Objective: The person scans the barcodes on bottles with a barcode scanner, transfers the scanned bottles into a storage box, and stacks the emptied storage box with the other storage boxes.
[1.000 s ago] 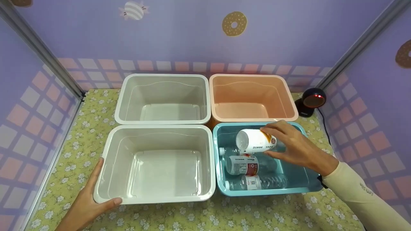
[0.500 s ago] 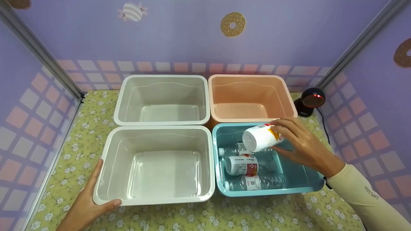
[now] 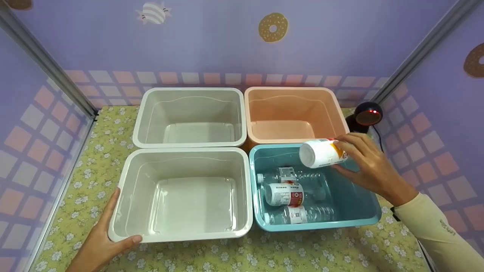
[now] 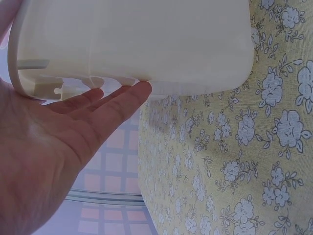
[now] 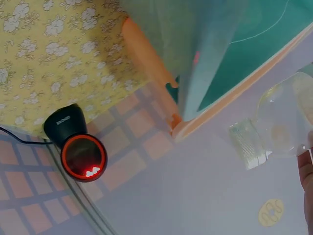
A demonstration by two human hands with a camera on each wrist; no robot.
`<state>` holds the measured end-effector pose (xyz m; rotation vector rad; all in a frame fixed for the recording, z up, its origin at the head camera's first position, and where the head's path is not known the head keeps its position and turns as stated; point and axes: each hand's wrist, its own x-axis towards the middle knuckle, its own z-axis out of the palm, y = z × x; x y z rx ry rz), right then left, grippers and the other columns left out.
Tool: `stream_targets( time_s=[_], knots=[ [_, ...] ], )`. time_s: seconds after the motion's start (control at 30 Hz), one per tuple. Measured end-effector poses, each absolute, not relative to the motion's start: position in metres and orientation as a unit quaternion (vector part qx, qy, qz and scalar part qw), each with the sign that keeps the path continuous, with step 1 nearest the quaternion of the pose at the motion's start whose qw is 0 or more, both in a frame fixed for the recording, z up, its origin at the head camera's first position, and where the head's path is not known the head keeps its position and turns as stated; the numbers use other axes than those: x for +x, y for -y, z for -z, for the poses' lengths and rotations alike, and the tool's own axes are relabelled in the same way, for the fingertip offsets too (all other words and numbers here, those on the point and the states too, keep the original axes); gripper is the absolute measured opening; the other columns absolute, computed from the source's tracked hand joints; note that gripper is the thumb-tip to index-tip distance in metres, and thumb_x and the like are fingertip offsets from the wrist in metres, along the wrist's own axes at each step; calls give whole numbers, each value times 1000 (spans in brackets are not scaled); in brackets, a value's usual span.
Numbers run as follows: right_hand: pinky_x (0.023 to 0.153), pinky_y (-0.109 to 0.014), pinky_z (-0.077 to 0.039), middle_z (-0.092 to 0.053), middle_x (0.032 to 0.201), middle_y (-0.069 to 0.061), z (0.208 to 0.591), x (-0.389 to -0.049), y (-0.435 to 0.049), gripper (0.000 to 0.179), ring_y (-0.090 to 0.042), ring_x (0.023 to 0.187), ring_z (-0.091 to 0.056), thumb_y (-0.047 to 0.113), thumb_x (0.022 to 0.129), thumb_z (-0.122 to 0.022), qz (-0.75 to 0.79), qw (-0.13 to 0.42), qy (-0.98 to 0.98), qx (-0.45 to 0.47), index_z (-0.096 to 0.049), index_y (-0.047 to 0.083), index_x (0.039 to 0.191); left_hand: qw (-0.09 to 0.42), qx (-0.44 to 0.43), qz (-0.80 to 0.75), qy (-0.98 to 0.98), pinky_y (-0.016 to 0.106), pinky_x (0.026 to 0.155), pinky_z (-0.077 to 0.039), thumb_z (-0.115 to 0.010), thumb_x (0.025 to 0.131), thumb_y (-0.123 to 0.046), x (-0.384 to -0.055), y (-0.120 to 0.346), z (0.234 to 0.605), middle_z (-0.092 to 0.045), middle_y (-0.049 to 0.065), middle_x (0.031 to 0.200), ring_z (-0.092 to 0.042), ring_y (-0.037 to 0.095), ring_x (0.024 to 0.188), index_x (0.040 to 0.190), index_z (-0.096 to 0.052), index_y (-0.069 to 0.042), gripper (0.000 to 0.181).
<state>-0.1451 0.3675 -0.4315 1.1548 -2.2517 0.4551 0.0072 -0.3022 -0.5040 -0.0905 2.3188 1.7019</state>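
High over the blue bin (image 3: 317, 226), a white-labelled bottle (image 3: 321, 153) was in the right hand (image 3: 372, 170)!
And what a grip: right thumb and fingers pinched that bottle, lying on its side in the air with its base to the left, its ribbed cap (image 5: 248, 145) plain in the right wrist view; well away, the left hand (image 3: 102, 241) spanned the near left corner of the front grey bin (image 3: 196, 204), thumb at the rim, fingers straight along the outer wall; below the held bottle, inside the blue bin, a wide bottle (image 3: 284, 194) lay between a far slim bottle (image 3: 287, 174) and a near slim bottle (image 3: 297, 214), while behind stood the rear grey bin (image 3: 200, 132), the peach bin (image 3: 281, 130) and, to its right, a black scanner (image 3: 368, 117) glowing red.
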Motion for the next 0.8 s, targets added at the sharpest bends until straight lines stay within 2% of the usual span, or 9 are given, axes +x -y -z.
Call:
stream_targets(
  time_s=[0.4, 0.67, 0.73, 0.8],
  knots=[
    [124, -18, -32, -66, 138, -28, 441, -159, -401, 67, -46, 120, -60, 54, 108, -67, -189, 283, 861, 377, -68, -5, 141, 121, -26, -578, -806, 42, 86, -67, -83, 96, -6, 8, 303, 503, -15, 32, 175, -60, 55, 127, 176, 5, -49, 126],
    [114, -10, -32, -65, 140, -27, 447, -168, -421, 72, -45, 120, -59, 58, 107, -66, -205, 266, 881, 333, -67, -4, 144, 123, -32, -588, -799, 42, 85, -67, -83, 95, -5, 8, 302, 503, -16, 32, 175, -61, 53, 126, 176, 4, -48, 126],
    [112, -9, -33, -65, 140, -27, 448, -170, -425, 66, -45, 121, -58, 45, 102, -81, -217, 262, 883, 325, -67, -4, 144, 121, -32, -587, -800, 41, 84, -67, -83, 95, -4, 8, 302, 503, -19, 33, 173, -62, 51, 124, 177, 4, -46, 127],
    [111, -9, -34, -65, 140, -28, 449, -172, -428, 67, -45, 121, -58, 22, 91, -95, -226, 259, 884, 317, -66, -5, 145, 120, -32, -586, -801, 39, 83, -67, -84, 94, -4, 7, 301, 503, -22, 33, 172, -64, 49, 122, 177, 4, -45, 127]
  ],
)
